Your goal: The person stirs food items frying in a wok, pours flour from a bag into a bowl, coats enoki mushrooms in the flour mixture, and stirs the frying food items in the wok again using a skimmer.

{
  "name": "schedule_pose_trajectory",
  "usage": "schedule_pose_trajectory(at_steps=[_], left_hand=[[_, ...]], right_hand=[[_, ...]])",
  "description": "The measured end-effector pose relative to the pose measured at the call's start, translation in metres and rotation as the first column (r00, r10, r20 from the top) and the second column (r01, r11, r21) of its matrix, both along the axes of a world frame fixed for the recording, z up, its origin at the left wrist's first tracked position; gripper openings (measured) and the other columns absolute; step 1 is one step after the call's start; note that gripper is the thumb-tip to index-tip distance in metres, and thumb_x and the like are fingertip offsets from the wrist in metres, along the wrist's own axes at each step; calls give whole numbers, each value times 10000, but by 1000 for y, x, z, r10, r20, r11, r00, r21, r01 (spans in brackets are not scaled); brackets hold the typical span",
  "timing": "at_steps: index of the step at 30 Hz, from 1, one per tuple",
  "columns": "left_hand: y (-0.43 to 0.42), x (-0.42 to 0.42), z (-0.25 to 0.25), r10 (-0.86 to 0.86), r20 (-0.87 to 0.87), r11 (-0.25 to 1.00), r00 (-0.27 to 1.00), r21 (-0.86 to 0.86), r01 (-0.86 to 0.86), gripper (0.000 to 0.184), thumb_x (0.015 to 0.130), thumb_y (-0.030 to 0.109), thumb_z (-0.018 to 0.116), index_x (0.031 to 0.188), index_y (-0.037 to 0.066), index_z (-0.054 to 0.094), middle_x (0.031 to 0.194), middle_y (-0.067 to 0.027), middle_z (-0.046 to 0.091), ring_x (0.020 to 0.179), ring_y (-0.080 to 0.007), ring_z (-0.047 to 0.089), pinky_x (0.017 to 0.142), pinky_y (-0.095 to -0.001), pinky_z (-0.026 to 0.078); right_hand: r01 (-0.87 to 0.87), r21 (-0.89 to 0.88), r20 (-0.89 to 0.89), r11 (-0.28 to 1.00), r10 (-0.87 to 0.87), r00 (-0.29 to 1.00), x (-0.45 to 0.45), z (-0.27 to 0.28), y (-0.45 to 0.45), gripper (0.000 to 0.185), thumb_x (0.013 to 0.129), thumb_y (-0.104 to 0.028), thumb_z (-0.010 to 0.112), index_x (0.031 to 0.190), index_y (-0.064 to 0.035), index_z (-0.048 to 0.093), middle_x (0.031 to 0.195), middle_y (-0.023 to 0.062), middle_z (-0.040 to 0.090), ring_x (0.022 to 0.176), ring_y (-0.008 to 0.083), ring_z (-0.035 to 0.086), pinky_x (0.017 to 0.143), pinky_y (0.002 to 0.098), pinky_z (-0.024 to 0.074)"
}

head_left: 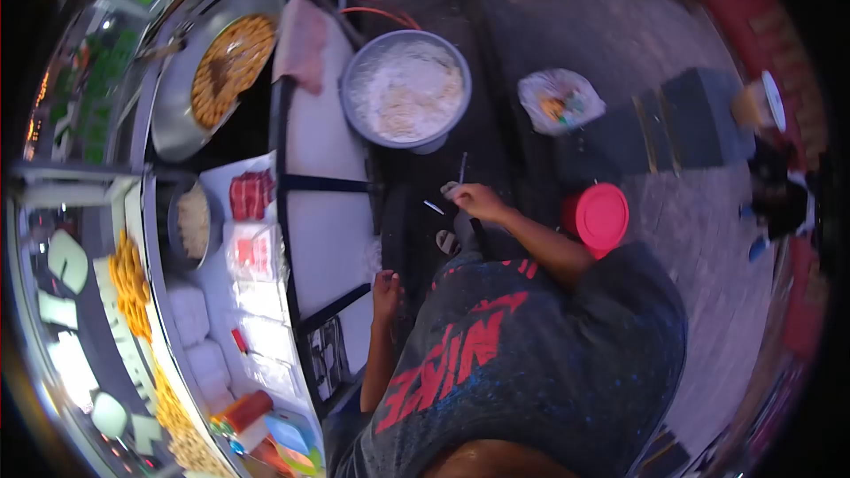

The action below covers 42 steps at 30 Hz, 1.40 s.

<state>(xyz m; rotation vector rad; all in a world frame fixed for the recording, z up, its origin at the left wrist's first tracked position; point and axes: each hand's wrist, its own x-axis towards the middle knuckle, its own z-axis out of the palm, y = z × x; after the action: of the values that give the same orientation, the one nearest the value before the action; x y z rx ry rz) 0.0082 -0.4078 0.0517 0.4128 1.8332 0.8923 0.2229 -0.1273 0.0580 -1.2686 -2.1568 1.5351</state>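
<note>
The left hand (386,295) is hanging beside the table (328,239); the right hand (482,202) is hovering short of the bowl (361,129), seemingly between steps; touching it is needing further reach; whether fingers are gripping, I cannot tell.

Red lid (602,215) and filled plastic bag (538,99) near a dark box (699,119)

Two hands (386,295) (481,202), one tub (403,143), one pan (177,115), one pot (215,235).
Besides these: one bucket (602,215) with one lid, one plastic bag (536,88), one pink cloth (301,44), one red pack (252,195), one red bottle (248,409), and two sandals (447,242) (451,188); the pan's fried pieces (232,57) are dozens, too crowded to number; clear packets (264,336) make several, their glare blurring the exact count; white boxes (208,363) number at least two, their stacking hard to read.
</note>
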Motion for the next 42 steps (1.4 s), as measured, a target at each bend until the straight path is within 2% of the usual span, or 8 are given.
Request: schedule_pose_trajectory(at_steps=[9,14,20,26,32,37,40,42], left_hand=[[116,14,-93,-693,-184,711,697,-10,703,353,909,308,557,674,44,541,609,-51,591,459,-105,523,401,-248,389],[186,71,-76,-669,55,698,741,-295,652,346,926,345,519,783,44,615,697,-51,628,509,-99,544,428,-230,383],[226,197,-97,-781,38,601,623,-220,768,303,904,317,554,1062,63,604,891,-55,639,614,-117,600,495,-227,448],[209,389,-152,-986,-97,124,136,116,985,239,894,202,595,1058,28,598,795,-26,596,657,-80,565,558,-242,466],[181,626,-117,-811,-560,-415,-167,351,839,523,809,315,633,1227,26,510,1177,-182,569,1173,-317,487,1027,-416,326],[163,668,-133,-391,-437,-836,-810,-199,511,517,868,454,476,1231,86,488,1113,-102,626,1070,-298,569,1017,-499,278],[168,653,-149,-246,-344,-803,-906,-452,389,447,890,427,421,1173,96,521,1036,-114,651,990,-300,613,946,-490,335],[175,636,-164,-143,-379,-785,-914,-519,338,430,901,410,385,1131,84,546,994,-131,657,945,-302,631,886,-487,373]], right_hand=[[581,231,469,781,-612,636,259,-25,-140,452,787,-186,625,1215,-108,503,1217,170,510,1145,313,490,898,433,447],[952,156,303,264,-930,208,367,-114,-197,233,782,-168,630,979,-43,631,846,168,657,812,310,647,741,387,500],[907,256,345,336,-908,239,469,-161,-202,181,802,-194,618,914,-55,643,792,157,659,733,315,648,644,400,499],[850,301,69,-432,-879,-471,510,-119,-276,187,769,-120,591,943,-58,627,855,162,633,797,321,626,723,423,497],[807,512,333,294,-934,129,532,-186,-301,441,670,-108,658,1105,-93,589,1153,139,559,1095,292,519,881,431,430],[532,169,452,830,-545,707,527,-191,-274,582,653,-214,690,1203,-94,545,1275,132,487,1245,262,405,1094,482,207],[317,514,502,797,-579,642,529,-214,-277,561,697,-295,667,1200,-74,553,1206,104,560,1190,259,479,1109,521,138],[326,128,756,937,-305,580,535,-204,-267,533,714,-355,647,1170,-85,580,1112,89,612,1110,254,543,1098,532,140]])
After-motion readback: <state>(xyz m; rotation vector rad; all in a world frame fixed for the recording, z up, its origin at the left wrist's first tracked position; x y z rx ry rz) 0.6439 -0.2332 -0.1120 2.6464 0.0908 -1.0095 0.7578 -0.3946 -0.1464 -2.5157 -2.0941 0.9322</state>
